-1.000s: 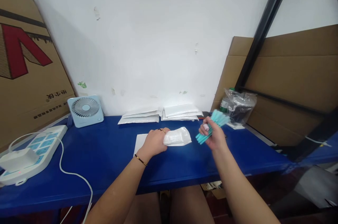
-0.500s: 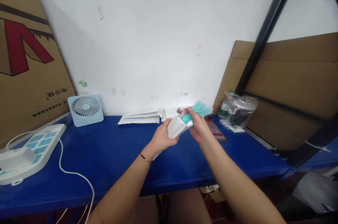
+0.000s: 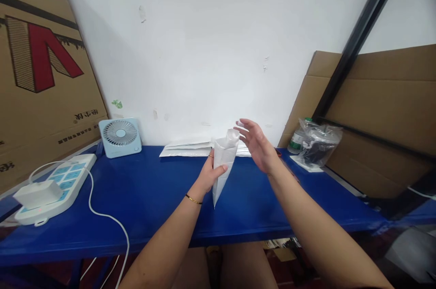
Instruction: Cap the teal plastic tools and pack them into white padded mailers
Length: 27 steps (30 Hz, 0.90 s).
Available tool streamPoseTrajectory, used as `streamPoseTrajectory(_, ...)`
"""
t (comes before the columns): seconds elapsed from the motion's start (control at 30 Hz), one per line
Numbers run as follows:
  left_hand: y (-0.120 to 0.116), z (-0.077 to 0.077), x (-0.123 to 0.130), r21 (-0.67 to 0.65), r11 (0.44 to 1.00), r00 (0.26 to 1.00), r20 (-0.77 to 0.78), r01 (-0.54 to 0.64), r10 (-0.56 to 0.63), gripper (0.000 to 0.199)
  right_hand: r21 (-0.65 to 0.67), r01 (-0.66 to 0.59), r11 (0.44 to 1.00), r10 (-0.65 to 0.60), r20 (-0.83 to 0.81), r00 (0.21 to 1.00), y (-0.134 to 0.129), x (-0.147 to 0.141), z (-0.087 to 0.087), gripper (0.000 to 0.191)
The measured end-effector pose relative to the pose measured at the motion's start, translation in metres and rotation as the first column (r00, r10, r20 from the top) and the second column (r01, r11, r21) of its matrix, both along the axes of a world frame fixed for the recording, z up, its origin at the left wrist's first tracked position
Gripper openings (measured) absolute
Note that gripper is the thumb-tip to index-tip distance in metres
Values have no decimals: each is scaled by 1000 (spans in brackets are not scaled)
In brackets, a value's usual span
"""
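Observation:
My left hand [image 3: 210,174] is closed around a white mailer bag [image 3: 224,157], which stands upright above the table and tapers to a point at the bottom. The bag's upper end bulges and its flap folds over at the top right. Just right of that top edge, my right hand [image 3: 255,143] is apart from the bag, fingers spread and holding nothing. The turquoise items are out of sight; whether they are in the bag I cannot see. Behind the bag, several flat white mailers [image 3: 187,148] lie along the wall.
A blue table [image 3: 163,198] runs across. On the left stand a light-blue fan [image 3: 121,137] and a white power strip [image 3: 73,189] with a cord. At the right are a bottle [image 3: 296,141], a clear plastic bag [image 3: 320,146], cardboard [image 3: 384,116] and a black metal post [image 3: 354,48].
The turquoise items at the bag's mouth have gone from view. My right hand has let go and opened. My left hand has turned the bag more upright.

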State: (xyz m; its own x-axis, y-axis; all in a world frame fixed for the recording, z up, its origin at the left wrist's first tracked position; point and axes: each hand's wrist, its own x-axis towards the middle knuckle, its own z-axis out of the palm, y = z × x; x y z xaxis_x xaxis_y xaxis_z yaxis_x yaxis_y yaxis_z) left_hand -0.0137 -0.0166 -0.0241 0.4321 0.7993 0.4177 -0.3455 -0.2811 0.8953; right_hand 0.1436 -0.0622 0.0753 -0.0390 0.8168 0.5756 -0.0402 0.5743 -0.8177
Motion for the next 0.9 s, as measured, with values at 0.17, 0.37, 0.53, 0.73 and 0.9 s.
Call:
streamPoseTrajectory(0.17, 4, 1, -16, -136, 940, 949, 76, 314, -306, 63, -99, -123, 987, 137, 149, 979, 3, 1, -11, 69)
streamPoseTrajectory(0.37, -10, 24, -13, -57, 998, 996, 86, -13, 18, 46, 119, 170, 978, -198, 285, 938, 8, -4, -7, 51)
streamPoseTrajectory(0.53, -18, 32, -10, -28, 996, 996, -1, -86, 86, 32, 596, 176, 784, -589, 621, 517, -10, 2, 14, 29)
streamPoseTrajectory(0.73, -1, 29, -29, 87, 987, 990, 53, -137, 133, 42, 303, 46, 952, -301, 896, 325, 0, 10, 52, 39)
streamPoseTrajectory(0.9, 39, 17, -78, -196, 520, 448, 316, -831, 836, 27, 59, 281, 958, -272, 498, 823, 78, -7, 42, 38)
